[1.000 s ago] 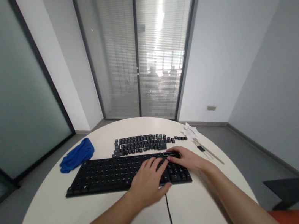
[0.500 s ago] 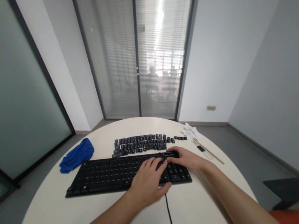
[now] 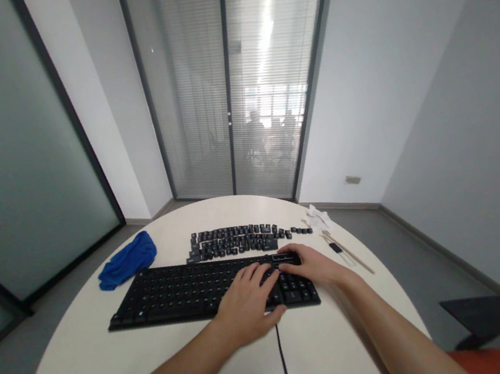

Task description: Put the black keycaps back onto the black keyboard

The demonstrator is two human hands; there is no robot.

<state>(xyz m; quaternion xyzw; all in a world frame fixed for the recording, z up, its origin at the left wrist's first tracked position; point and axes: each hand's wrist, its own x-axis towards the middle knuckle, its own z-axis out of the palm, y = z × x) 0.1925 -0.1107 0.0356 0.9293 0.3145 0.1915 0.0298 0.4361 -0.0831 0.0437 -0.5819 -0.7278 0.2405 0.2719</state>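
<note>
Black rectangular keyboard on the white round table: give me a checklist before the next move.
1. Black rectangular keyboard flat on the white round table: ok.
2. Every keycap fitted: not ok; small black loose keycaps lie in rows beyond the keyboard.
3. Bare left hand and bare right hand both at the keyboard's right part: ok.
4. A keycap pinched in either hand: cannot tell.
5. Crumpled blue cloth clear of both hands: ok.
</note>
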